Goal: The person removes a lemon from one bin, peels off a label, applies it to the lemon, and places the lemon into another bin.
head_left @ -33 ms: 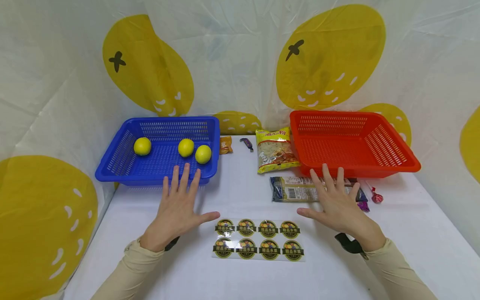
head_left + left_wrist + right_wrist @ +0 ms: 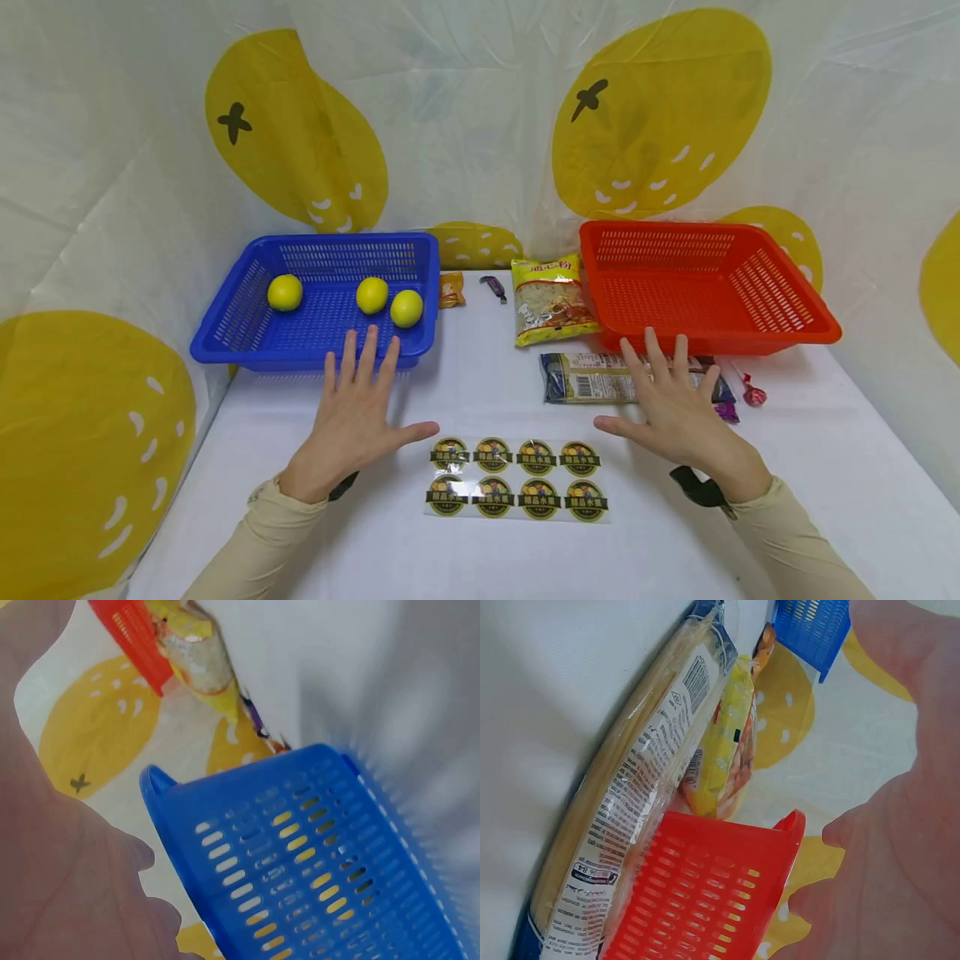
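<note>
My left hand [image 2: 352, 429] hovers palm down with fingers spread, its fingertips overlapping the front edge of a blue basket [image 2: 315, 365]. Inside that basket lie three yellow lemons [image 2: 285, 293]. On the right, my right hand [image 2: 678, 417] is likewise spread and holds nothing. Its fingers cover part of a long clear packet of dried noodles [image 2: 588, 387], in front of a red basket [image 2: 750, 337]. Between the two hands, nearer me, a sheet of round black-and-gold stickers [image 2: 517, 479] lies flat. The left wrist view shows the blue basket's slotted wall [image 2: 255, 855] beside the palm.
A yellow food bag [image 2: 551, 304] leans against the red basket's left side. Small wrapped sweets lie about: an orange one [image 2: 452, 290], a dark one [image 2: 492, 288], a purple one [image 2: 726, 412] and a red lollipop [image 2: 753, 394]. A fruit-printed cloth [image 2: 480, 125] hangs behind the table.
</note>
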{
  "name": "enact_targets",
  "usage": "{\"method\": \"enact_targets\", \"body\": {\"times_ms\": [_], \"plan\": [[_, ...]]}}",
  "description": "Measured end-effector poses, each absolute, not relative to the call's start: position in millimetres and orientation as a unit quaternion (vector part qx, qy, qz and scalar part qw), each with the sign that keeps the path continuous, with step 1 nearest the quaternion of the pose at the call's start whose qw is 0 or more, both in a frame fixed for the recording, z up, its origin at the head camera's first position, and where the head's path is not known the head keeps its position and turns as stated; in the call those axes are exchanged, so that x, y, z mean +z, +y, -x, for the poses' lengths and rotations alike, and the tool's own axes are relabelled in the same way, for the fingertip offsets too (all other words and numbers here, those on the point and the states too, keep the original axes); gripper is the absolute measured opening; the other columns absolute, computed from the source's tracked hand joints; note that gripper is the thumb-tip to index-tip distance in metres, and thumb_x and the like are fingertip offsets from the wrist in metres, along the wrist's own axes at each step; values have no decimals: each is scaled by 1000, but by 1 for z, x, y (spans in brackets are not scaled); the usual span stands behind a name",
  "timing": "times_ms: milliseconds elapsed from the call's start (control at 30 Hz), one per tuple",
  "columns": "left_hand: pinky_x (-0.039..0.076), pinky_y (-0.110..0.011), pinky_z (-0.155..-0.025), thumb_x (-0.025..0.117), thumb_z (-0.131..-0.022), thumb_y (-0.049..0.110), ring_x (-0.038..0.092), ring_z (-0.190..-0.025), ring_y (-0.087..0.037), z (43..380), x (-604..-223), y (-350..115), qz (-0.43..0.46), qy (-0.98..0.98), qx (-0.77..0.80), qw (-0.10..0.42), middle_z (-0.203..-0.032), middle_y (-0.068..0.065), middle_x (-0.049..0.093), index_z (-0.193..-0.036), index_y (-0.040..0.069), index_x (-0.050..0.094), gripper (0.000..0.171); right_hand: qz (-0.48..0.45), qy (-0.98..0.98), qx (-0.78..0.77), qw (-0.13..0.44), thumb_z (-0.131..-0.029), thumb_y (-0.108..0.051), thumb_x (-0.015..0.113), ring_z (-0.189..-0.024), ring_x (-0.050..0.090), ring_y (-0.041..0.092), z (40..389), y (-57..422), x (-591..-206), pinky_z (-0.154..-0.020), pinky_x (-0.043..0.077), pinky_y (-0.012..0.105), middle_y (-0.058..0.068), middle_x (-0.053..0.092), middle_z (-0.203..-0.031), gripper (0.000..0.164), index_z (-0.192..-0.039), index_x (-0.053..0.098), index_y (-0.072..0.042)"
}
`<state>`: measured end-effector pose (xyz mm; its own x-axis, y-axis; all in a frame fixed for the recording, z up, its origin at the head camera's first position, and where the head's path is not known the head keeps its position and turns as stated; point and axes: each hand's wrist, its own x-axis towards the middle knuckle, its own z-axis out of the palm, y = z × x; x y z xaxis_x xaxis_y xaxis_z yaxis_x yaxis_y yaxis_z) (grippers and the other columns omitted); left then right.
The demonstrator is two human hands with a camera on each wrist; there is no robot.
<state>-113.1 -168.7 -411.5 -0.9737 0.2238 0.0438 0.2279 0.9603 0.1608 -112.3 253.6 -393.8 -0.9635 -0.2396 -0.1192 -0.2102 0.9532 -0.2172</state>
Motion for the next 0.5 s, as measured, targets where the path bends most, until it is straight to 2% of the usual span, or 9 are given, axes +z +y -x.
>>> {"method": "enact_targets", "body": {"times_ms": [200, 500], "plan": [[-4, -68, -125, 55, -70, 95, -18, -159, -40, 113, -408, -170, 114, -990, -84, 12, -174, -12, -12, -166, 17, 3, 134, 116, 985, -103, 73, -82, -78, 63, -148, -22, 63, 111, 254, -395, -99, -15, 90, 21, -21, -170, 123, -166, 2, -12], [-4, -69, -125, 54, -70, 96, -19, -159, -40, 113, -407, -172, 112, -990, -85, 8, -174, -12, -13, -166, 19, 1, 134, 114, 985, -108, 74, -80, -79, 64, -148, -21, 63, 112, 255, -396, -100, -16, 89, 25, -14, -170, 125, -166, 3, -12]]}}
